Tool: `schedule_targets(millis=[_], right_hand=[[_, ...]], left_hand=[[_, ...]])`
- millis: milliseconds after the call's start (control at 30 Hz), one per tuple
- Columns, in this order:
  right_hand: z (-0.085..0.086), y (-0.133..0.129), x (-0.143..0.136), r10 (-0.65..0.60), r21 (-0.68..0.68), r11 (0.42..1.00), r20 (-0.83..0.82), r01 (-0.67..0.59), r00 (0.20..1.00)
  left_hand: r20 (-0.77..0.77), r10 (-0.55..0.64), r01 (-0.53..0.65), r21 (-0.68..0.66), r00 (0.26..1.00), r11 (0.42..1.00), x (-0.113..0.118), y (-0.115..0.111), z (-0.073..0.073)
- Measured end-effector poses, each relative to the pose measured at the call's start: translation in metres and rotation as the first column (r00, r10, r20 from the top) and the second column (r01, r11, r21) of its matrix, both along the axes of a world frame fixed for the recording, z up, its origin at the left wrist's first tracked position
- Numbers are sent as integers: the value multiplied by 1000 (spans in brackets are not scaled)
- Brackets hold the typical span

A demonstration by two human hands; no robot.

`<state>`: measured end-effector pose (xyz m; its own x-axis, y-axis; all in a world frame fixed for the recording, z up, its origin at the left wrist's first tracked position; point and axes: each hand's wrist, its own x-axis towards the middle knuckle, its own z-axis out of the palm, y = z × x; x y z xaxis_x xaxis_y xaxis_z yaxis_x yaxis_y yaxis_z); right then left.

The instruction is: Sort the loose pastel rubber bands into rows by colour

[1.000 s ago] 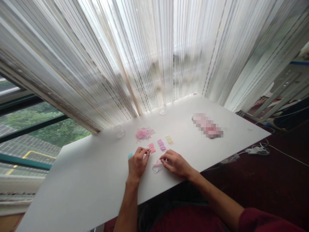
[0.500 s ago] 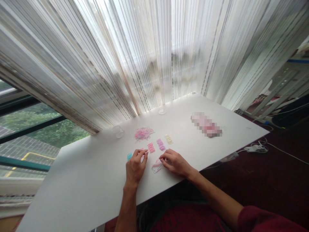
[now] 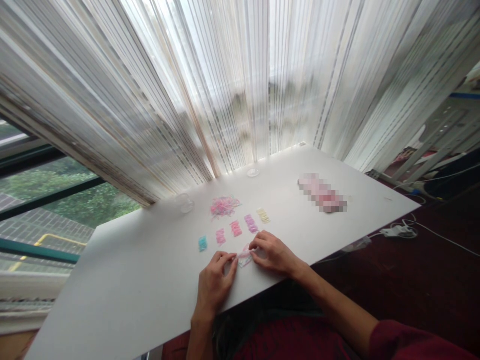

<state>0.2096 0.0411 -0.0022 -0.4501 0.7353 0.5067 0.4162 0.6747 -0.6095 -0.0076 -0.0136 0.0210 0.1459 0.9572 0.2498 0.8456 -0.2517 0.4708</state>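
Between my hands near the table's front edge lies a small pink-and-clear plastic bag [image 3: 245, 258], partly covered by my fingers. My left hand [image 3: 219, 277] pinches its left side with thumb and forefinger. At the upper right side, my right hand [image 3: 272, 254] also pinches it. Just beyond sit small bundles of what look like thin elastic bands in a slanting row: blue [image 3: 203, 243], light pink [image 3: 220, 236], coral pink [image 3: 236, 228], purple [image 3: 251, 223] and pale yellow [image 3: 263, 215]. Behind them is a loose pile of mixed pink and pastel bands [image 3: 224, 206].
The white table [image 3: 142, 280] reaches to the sheer curtain [image 3: 240, 100]. Clear round containers [image 3: 185, 203] and a clear dish [image 3: 253, 172] stand along its back. A blurred-out pink object [image 3: 322, 193] lies right. A power strip [image 3: 397, 230] is on the floor.
My left hand has come down and right, from over the bundles to the bag's left side, uncovering the blue and light pink bundles. My right hand stays nearly still at the bag.
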Motion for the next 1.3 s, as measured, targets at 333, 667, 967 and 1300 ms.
schedule_targets(millis=[333,667,967,1300], right_hand=[[-1,0,1,19,15,1000,14,-19,1000],[-2,1,1,66,34,997,13,-66,998],[0,0,0,31,27,999,-14,-31,999],[-2,1,0,-81,6,997,-61,81,995]], left_hand=[[6,-29,29,18,1000,999,8,6,0],[59,-61,61,2,996,998,7,3,-2],[84,-58,58,3,995,998,8,5,-2],[92,-74,77,-23,993,997,3,8,1]])
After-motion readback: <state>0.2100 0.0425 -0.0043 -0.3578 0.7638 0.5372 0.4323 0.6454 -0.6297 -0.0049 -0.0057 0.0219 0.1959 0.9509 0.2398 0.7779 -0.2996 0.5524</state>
